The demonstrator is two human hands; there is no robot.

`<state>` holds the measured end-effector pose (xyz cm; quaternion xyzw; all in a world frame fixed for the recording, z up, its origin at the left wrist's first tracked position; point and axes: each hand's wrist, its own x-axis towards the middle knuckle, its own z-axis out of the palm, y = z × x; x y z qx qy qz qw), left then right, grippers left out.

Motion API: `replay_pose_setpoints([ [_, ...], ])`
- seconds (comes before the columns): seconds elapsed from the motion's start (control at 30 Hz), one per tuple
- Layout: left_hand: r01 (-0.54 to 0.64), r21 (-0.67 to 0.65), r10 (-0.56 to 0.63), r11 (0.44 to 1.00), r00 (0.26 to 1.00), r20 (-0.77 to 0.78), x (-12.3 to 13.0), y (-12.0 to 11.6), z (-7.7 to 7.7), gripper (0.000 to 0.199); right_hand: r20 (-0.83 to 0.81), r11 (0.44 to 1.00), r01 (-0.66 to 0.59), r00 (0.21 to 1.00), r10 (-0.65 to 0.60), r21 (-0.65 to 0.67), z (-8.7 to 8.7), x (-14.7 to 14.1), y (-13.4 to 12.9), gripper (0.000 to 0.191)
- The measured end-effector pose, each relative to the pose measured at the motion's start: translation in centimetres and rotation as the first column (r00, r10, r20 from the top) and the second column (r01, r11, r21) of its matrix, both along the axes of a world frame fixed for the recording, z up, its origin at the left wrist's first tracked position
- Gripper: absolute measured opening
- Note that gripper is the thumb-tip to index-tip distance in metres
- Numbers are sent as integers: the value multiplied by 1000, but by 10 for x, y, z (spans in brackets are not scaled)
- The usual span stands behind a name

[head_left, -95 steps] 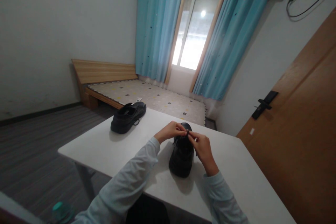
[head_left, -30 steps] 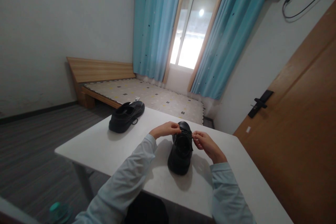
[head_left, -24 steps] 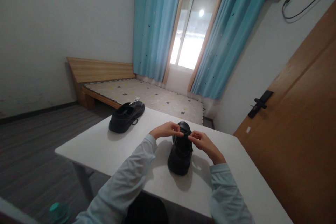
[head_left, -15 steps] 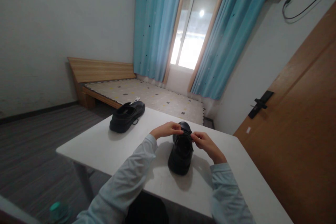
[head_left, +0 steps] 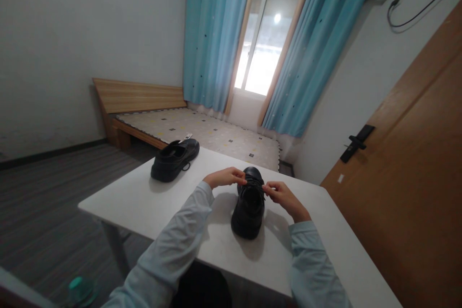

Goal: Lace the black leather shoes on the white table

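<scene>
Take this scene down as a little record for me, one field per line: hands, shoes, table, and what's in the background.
Left hand: the left hand pinches at the laces, on their left side
Right hand: the right hand pinches at their right side
Laced shoe: near shoe, black, upright, toe pointing away from the person
Second shoe: other shoe, black, upright, farther left, untouched
Table: white table, under both shoes
Background: bed, blue curtains, window
Far right: brown door
</scene>
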<state>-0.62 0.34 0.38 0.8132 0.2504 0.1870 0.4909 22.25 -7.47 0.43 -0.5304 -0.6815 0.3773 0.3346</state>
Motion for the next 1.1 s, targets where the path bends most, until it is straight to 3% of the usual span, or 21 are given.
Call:
replay_pose_setpoints([
  [0.77,40,-158,-43,987,999,-14,-7,2,-7,36,26,993,-106,994,108,-42,-11,10,2,45],
  [0.97,26,-272,-32,962,999,-21,-7,1,-6,39,17,993,-104,994,105,-52,-10,10,2,46],
  [1.1,18,-251,-28,968,999,-38,-7,1,-5,41,-1,991,-120,993,120,-65,-10,11,3,45],
])
